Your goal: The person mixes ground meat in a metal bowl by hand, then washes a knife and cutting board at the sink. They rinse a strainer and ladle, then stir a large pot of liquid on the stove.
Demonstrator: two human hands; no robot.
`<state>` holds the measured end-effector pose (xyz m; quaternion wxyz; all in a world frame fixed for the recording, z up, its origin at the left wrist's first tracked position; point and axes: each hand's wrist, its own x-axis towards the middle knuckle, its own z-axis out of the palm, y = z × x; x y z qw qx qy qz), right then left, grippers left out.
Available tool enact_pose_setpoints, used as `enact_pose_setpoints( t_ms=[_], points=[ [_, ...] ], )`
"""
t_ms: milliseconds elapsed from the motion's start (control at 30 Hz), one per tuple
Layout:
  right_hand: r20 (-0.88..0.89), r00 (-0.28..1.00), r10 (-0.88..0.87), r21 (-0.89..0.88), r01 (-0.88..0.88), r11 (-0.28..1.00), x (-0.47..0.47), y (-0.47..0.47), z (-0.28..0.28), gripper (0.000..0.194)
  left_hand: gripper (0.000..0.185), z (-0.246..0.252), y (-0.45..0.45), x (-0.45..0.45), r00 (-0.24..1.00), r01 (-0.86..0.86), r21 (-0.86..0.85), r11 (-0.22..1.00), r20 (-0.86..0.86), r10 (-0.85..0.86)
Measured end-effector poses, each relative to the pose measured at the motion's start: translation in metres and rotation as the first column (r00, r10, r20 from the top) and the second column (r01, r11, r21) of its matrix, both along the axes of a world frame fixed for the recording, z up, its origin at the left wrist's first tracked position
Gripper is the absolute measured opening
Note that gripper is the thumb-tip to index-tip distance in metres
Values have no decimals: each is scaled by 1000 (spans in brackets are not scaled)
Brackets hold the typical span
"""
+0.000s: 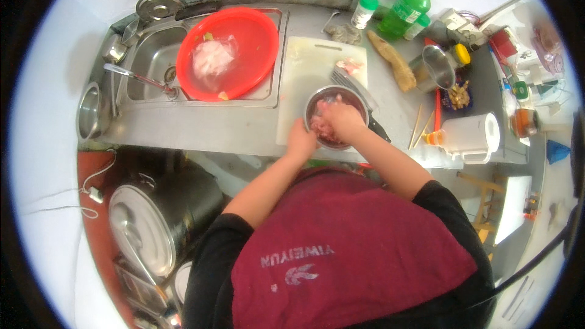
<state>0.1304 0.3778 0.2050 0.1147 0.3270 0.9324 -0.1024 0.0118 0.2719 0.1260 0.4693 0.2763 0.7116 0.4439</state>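
A round metal bowl (307, 105) sits on the front part of a white plastic cutting board (315, 57), with pink raw meat (321, 128) inside. My left hand (301, 140) holds the bowl's left rim. Inside the bowl, my right hand (343, 121) presses into the meat, which partly hides its fingers. A cleaver (354, 83) with a black handle (378, 128) lies along the bowl's right side, its middle hidden by the bowl. Small pale meat scraps (349, 66) are on the board beyond the blade.
A red plastic basin (256, 64) holding whitish pieces (212, 58) overlaps the steel sink (151, 61). To the right stand a green bottle (406, 11), a metal pot (425, 71) and a white pitcher (470, 135). A brown root-like piece (390, 60) and chopsticks (416, 123) lie nearer.
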Motion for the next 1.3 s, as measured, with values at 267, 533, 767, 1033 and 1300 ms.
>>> enact_pose_setpoints(
  t_ms=[267,533,767,1033,1300],
  points=[
    [168,963,-211,-4,215,977,25,10,-13,76,33,-8,-1,3,996,-59,-5,998,62,59],
    [-540,756,-369,-198,312,929,11,-4,-55,53,37,11,-5,-6,989,-4,-4,1000,148,5],
    [118,991,-63,-29,67,997,-5,7,-26,48,34,22,-3,-8,993,2,9,1000,115,-3],
    [19,998,59,23,-60,998,-3,12,5,38,45,29,-6,-9,991,47,-19,999,125,-44],
    [252,957,-141,-192,192,963,-7,22,13,34,45,24,-2,-12,993,68,-33,997,102,-64]
  ],
)
